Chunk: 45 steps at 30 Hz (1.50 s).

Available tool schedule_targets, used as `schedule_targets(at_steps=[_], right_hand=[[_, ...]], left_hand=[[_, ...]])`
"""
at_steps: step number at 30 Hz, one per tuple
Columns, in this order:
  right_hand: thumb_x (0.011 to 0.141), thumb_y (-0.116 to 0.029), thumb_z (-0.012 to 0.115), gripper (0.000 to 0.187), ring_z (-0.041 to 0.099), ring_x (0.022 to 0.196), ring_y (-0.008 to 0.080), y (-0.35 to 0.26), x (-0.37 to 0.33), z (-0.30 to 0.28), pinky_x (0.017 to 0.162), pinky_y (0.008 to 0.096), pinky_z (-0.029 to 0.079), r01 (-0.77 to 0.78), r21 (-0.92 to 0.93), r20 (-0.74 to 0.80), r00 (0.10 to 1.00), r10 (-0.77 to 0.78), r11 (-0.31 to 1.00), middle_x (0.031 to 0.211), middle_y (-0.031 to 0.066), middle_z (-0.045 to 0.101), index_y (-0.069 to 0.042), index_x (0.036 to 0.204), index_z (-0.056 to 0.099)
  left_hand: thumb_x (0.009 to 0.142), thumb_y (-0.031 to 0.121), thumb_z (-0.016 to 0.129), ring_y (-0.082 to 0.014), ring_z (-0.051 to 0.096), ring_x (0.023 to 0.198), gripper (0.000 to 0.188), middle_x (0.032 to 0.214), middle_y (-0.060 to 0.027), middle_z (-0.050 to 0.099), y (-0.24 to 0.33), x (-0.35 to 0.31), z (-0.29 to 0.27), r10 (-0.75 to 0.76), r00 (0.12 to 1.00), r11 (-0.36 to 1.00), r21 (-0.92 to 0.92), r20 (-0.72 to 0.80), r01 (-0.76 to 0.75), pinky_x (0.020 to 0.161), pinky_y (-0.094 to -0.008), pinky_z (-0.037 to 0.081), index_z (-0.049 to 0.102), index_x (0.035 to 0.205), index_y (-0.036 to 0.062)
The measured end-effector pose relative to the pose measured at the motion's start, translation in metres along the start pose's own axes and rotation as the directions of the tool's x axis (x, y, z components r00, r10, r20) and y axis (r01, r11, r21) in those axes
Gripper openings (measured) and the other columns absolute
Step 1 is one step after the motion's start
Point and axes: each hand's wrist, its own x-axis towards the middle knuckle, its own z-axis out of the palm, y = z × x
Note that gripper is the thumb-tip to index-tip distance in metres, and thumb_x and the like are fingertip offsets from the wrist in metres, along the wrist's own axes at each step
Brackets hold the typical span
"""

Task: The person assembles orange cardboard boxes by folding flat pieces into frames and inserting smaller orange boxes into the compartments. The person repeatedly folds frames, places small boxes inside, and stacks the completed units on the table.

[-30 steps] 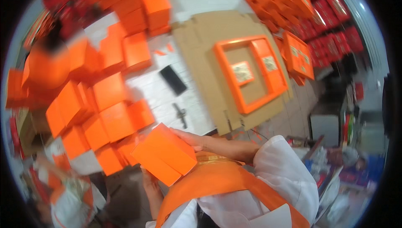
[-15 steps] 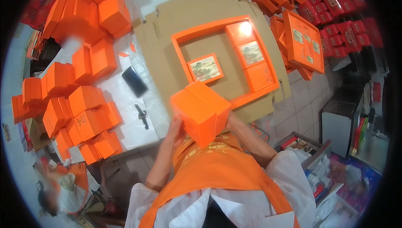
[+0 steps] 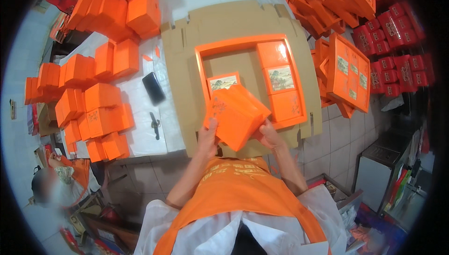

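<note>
Orange box [image 3: 239, 117] held on both sides

The left hand [image 3: 208, 135] grips one side, fingers pressed on it; the right hand [image 3: 270, 135] grips the other the same way. The box is over the near edge of a frame [image 3: 241, 41] on brown card [image 3: 178, 72].

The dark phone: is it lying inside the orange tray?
No, the dark phone lies on the white sheet, to the left of the cardboard under the orange tray.
</note>
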Motion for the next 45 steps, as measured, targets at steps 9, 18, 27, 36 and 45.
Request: schedule_targets(at_steps=[9,18,27,36,45], right_hand=[[0.087,-0.024,0.050,0.046,0.051,0.108,0.0191,0.011,0.002,-0.024,0.092,0.0367,0.043,0.194,0.194,-0.411,0.906,-0.100,0.962,0.121,0.0057,0.048,-0.010,0.128,0.035],[0.086,-0.035,0.052,0.051,0.048,0.112,0.0235,-0.030,0.016,-0.039,0.091,0.0459,0.040,0.150,0.261,-0.474,0.881,-0.009,0.954,0.127,0.0065,0.046,-0.009,0.127,0.037],[0.088,-0.031,0.051,0.048,0.045,0.117,0.0237,-0.076,0.122,-0.044,0.095,0.0446,0.038,0.291,0.018,-0.297,0.915,-0.272,0.957,0.128,0.0073,0.045,-0.009,0.128,0.037],[0.080,-0.016,0.063,0.025,0.052,0.095,0.0207,-0.028,0.184,-0.032,0.087,0.0374,0.043,0.212,0.672,-0.333,0.942,0.035,0.710,0.101,0.0082,0.057,-0.009,0.102,0.052],[0.085,-0.014,0.059,0.025,0.051,0.094,0.0191,0.008,0.243,0.066,0.088,0.0298,0.047,0.525,0.744,-0.610,0.786,0.101,0.414,0.100,0.0100,0.052,0.000,0.104,0.049]], left_hand=[[0.085,0.025,0.060,-0.0154,0.053,0.101,0.043,0.111,-0.0029,0.053,0.007,-0.008,0.013,0.001,1.000,1.000,-0.026,0.008,-0.001,0.079,-0.0344,0.048,0.043,0.121,0.0092],[0.085,0.027,0.060,-0.0159,0.054,0.103,0.043,0.112,-0.0030,0.055,0.039,-0.004,-0.059,0.164,0.985,0.974,0.169,-0.060,-0.152,0.084,-0.0314,0.046,0.045,0.120,0.0073],[0.080,0.027,0.066,-0.0131,0.057,0.086,0.052,0.101,-0.0054,0.057,-0.032,0.021,-0.080,-0.081,0.986,0.938,0.323,-0.144,0.125,0.070,-0.0276,0.047,0.044,0.122,0.0062],[0.082,0.026,0.064,-0.0124,0.054,0.089,0.049,0.102,-0.0058,0.055,-0.045,0.019,-0.071,-0.109,0.986,0.965,0.226,-0.125,0.135,0.070,-0.0266,0.046,0.044,0.121,0.0056],[0.082,0.025,0.064,-0.0120,0.053,0.088,0.047,0.100,-0.0053,0.055,-0.032,0.013,-0.063,-0.146,0.981,0.966,0.194,-0.130,0.170,0.069,-0.0254,0.044,0.043,0.118,0.0038]])
